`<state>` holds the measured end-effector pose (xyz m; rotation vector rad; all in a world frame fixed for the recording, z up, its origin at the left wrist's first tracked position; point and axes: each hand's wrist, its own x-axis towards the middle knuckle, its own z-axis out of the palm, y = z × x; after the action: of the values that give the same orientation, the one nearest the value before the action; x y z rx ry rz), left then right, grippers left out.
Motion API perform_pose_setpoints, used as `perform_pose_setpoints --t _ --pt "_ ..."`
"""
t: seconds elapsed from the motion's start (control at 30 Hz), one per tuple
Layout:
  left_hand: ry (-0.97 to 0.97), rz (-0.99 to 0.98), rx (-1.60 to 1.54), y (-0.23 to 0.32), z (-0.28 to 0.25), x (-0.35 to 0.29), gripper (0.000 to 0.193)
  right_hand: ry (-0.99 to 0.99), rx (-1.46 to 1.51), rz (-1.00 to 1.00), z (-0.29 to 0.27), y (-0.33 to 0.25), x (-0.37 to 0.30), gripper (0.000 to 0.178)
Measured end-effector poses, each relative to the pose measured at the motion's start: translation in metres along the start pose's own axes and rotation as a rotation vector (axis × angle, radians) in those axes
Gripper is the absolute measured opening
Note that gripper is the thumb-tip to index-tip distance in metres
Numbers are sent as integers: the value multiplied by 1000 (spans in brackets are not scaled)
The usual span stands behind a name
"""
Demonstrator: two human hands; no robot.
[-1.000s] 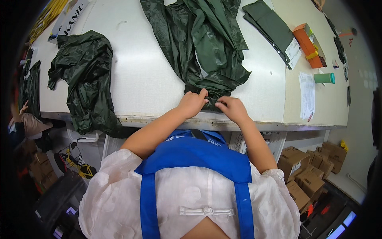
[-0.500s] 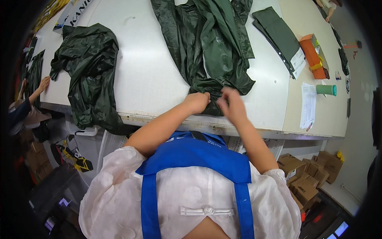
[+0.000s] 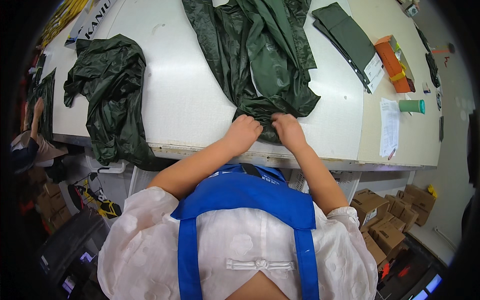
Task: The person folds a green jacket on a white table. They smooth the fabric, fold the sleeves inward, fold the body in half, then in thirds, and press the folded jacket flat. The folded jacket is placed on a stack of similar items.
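Note:
A dark green, shiny garment (image 3: 280, 65) lies in folds over the middle of the white table, its near end bunched up close to the table's front edge. My left hand (image 3: 243, 133) has its fingers curled down on the left side of that gathered end, gripping the cloth. On the right side of the same end, my right hand (image 3: 289, 131) is closed with thumb and fingers pinching the fabric. The fingertips of both hands are partly hidden in the folds.
Another dark green garment (image 3: 112, 95) hangs over the table edge at left. Folded green pieces (image 3: 345, 40), an orange box (image 3: 394, 62), printed sheets (image 3: 389, 127) and a green cylinder (image 3: 412, 106) lie at right. Cardboard boxes (image 3: 387, 235) stand below. A co-worker's arm (image 3: 36, 117) is at far left.
My right hand has come down from a blurred, raised position onto the cloth. My left hand has shifted slightly left. The co-worker's hand at far left has moved away from the left garment.

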<state>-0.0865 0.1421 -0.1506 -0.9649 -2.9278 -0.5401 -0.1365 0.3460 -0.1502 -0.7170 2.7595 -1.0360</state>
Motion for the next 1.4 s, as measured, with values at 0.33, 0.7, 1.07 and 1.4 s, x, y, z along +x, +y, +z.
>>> perform_pose_setpoints --t 0.33,0.7,1.07,1.4 --pt "-292 -268 -373 -14 -18 29 20 -40 -217 -126 -31 -37 -14 41" --pt "-152 -60 276 -107 -35 88 23 -124 -381 -90 -14 -6 -26 43" --pt "-291 -446 68 -117 -65 114 40 -143 -371 -31 -14 -4 -31 43" --pt "425 -619 -585 -141 -42 102 15 -116 -307 -2 -14 3 -29 40"
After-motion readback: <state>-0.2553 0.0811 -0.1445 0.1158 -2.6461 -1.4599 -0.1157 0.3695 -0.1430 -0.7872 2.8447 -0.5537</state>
